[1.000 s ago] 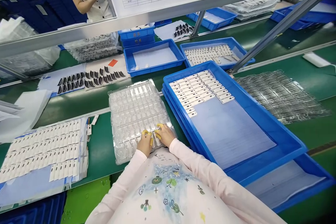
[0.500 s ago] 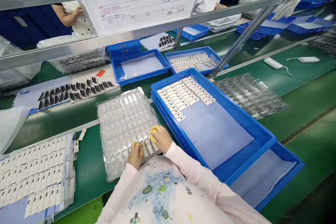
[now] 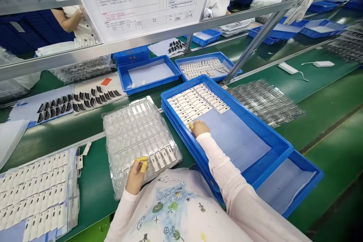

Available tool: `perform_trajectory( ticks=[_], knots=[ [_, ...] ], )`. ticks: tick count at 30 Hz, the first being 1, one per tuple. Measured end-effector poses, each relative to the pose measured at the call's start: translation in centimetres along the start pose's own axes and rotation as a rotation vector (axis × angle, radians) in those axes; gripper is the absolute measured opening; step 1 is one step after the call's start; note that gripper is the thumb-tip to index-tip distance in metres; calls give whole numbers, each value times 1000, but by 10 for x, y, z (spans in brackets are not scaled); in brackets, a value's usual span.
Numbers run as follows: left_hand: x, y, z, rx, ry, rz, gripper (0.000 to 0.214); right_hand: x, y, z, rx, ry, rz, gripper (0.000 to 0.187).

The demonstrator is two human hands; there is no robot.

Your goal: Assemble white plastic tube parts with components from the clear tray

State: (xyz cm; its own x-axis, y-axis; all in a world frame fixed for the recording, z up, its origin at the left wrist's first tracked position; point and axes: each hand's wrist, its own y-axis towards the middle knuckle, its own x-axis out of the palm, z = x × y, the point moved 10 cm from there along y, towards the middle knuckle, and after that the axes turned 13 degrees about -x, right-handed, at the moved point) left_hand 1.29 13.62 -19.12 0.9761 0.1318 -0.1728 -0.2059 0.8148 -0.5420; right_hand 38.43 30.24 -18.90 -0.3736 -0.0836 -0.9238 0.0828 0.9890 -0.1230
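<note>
My right hand (image 3: pixel 200 127) is inside the upper blue tray (image 3: pixel 244 130), its yellow-capped fingertips closed on a small flat white plastic piece at the near end of the rows of such pieces (image 3: pixel 190 104). The hand partly hides that piece. My left hand (image 3: pixel 136 176), with yellow finger cots on thumb and forefinger, hovers over the clear plastic blister tray (image 3: pixel 127 132). Its fingertips are pressed together, and nothing shows between them. Just right of it, several white pieces (image 3: pixel 162 158) with dark oval slots lie in the front pockets of the blister tray.
White pieces in rows (image 3: pixel 45 193) cover a stack at left. Curved black parts (image 3: pixel 53 107) lie on sheets behind. More blue trays (image 3: pixel 150 73) stand beyond, under a metal rail (image 3: pixel 136 38) with a printed sheet (image 3: pixel 144 3). Clear blister trays (image 3: pixel 266 102) lie at right.
My right hand has left the blister tray and moved right to the white pieces in the blue tray. My left hand has shifted slightly left, uncovering the white pieces in the front pockets.
</note>
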Motion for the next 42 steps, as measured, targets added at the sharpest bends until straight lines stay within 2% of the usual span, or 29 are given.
perform_trajectory(
  ticks=[2,5,8,11,13,15,18,20,22,24,26,28,30,31,33,38,42],
  knots=[
    [7,-8,12,14,-15,-24,45,-5,0,-2,-14,41,38,20],
    [19,-19,31,53,-15,-72,41,-25,-1,-9,-71,127,110,15],
    [29,-29,56,126,17,-110,34,-60,-10,-26,-154,200,220,12],
    [36,-42,87,228,61,-112,23,-101,-37,-63,-269,256,336,12],
    [39,-59,118,391,152,-70,24,-127,-64,-100,-409,347,383,13],
    [46,-84,151,638,310,3,36,-153,-101,-147,-695,601,426,16],
    [61,-119,182,959,511,81,54,-175,-147,-200,-993,837,352,16],
    [63,-133,190,1080,553,121,59,-177,-160,-217,-1048,916,275,15],
    [59,-142,192,1137,560,183,61,-174,-160,-222,-1002,965,209,14],
    [50,-144,191,1102,527,207,61,-165,-155,-223,-933,1036,115,15],
    [45,-137,186,946,426,73,58,-155,-152,-226,-894,1193,-17,17],
    [51,-129,175,701,222,-237,52,-151,-152,-228,-878,1405,-97,23],
    [67,-132,164,455,-25,-583,45,-152,-151,-227,-866,1569,-72,25],
    [74,-137,162,358,-138,-717,43,-153,-150,-225,-856,1610,-27,25],
    [83,-143,159,227,-301,-871,41,-156,-149,-223,-856,1626,68,22],
    [87,-143,157,102,-445,-915,39,-170,-157,-227,-1012,1547,280,15],
    [91,-147,155,69,-452,-940,40,-170,-163,-232,-1098,1405,343,16]
  ],
)
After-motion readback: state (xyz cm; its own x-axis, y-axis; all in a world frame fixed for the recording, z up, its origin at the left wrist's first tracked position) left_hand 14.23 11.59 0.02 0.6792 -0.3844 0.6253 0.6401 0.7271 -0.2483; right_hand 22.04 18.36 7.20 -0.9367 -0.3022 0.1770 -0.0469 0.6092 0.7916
